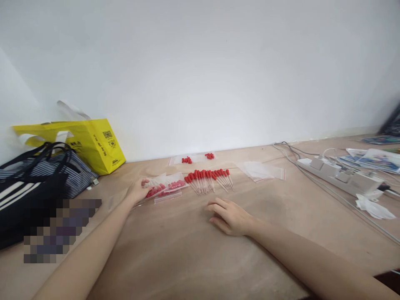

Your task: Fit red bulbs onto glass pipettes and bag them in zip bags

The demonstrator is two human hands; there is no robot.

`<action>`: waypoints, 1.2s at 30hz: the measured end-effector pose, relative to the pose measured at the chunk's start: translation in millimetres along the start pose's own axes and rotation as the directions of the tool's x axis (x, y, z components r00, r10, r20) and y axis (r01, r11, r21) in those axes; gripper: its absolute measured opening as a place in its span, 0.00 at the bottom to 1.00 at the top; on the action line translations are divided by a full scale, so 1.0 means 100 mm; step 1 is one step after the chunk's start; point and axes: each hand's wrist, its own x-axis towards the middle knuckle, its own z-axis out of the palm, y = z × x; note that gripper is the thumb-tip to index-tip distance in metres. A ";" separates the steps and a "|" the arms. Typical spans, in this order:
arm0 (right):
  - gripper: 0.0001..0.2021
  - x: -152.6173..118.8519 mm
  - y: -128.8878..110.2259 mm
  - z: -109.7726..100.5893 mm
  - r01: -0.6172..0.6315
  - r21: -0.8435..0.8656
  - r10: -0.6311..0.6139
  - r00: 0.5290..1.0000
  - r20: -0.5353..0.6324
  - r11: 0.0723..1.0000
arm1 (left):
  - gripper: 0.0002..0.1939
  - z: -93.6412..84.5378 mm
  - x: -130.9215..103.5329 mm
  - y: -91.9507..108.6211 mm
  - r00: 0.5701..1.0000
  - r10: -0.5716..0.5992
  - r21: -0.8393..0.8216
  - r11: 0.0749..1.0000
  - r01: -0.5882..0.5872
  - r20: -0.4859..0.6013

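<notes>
My left hand (138, 191) is at the left end of some clear zip bags (170, 183) that contain red-tipped pieces; its fingers are curled at the bag's edge, and what they grip is too small to tell. My right hand (229, 216) rests on the table with its fingers apart and nothing in them. Just beyond it lies a row of red-tipped sticks (204, 179), tips pointing to the wall. Behind the row, two small clusters of red pieces (186, 160) lie on a clear bag (196, 159). Flat clear bags (262, 171) lie to the right of the sticks.
A yellow bag (96, 146), a striped bag (75, 175) and a black bag (37, 204) stand at the left, near a pixelated patch. On the right are a white power strip (337, 177) with cables, a crumpled tissue (375, 207) and printed sheets (379, 159). The wall borders the table (175, 258).
</notes>
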 end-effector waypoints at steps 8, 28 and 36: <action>0.12 0.00 0.03 -0.02 -0.005 0.009 0.005 1.000 0.019 1.000 | 0.23 -0.44 -0.42 -0.32 0.978 0.155 0.264 0.946 -0.187 0.138; 0.08 -0.05 0.21 -0.03 -0.061 0.043 0.061 0.998 -0.014 0.997 | 0.28 0.43 -1.88 0.75 0.813 0.193 -0.019 0.976 -0.219 0.549; 0.10 -0.04 0.20 -0.04 -0.046 0.079 0.044 0.998 0.035 0.996 | 0.41 0.11 -1.45 0.35 0.625 0.370 0.271 0.668 -0.693 0.687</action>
